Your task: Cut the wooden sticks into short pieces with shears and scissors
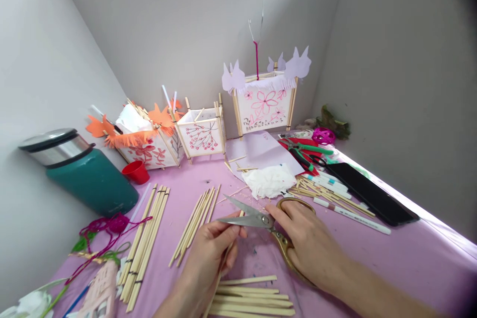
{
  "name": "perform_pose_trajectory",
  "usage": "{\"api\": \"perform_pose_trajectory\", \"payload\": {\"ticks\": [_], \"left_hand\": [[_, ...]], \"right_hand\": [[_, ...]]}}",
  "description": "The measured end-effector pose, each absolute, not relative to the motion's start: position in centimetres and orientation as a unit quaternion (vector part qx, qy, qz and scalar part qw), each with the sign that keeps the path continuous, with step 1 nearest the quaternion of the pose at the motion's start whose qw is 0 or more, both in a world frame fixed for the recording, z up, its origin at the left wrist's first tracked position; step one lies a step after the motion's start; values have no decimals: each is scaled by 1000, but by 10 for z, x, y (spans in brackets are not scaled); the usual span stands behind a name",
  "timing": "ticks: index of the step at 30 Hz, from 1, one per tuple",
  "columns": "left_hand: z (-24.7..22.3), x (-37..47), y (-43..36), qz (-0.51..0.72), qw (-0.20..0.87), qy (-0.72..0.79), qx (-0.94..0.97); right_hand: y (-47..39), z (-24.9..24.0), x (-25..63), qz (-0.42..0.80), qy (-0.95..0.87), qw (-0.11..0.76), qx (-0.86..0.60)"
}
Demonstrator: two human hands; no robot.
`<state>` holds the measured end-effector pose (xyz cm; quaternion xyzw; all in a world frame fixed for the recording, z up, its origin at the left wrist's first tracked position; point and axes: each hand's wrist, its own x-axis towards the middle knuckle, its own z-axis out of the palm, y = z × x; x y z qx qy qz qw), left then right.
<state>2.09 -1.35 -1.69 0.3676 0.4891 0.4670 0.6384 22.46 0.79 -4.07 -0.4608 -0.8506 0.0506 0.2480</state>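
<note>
My left hand (206,253) pinches a thin wooden stick (242,213), whose tip pokes up past the fingers. With my right hand (313,246) I grip a pair of scissors (255,219) by their gold-brown handles. The blades stand apart, the lower one close against my left fingertips and the stick. Just below my hands lies a row of longer wooden sticks (253,298). Left of my left hand a loose group of sticks (196,221) rests on the purple tabletop (346,268).
Dark-banded stick bundles (145,243) lie left, near a green bottle (91,176), red cup (136,172), yarn (115,223) and glue gun (100,288). Decorated paper lanterns (265,107) stand behind. White tissue (270,180), pliers (309,148), markers (352,215) and a black phone (372,191) lie right.
</note>
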Motion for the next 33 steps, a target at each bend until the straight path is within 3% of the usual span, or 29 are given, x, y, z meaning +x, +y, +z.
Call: {"api": "perform_pose_trajectory", "payload": {"ticks": [14,18,33], "left_hand": [[-13,6,-9,406,688,454,395],[-3,5,-11,431,714,418,360],[2,-1,-12,541,733,282,300]], "right_hand": [[15,-42,232,56,-865,248,-432],[18,-43,235,77,-858,235,-450],[26,-44,236,142,-809,318,-474]]}}
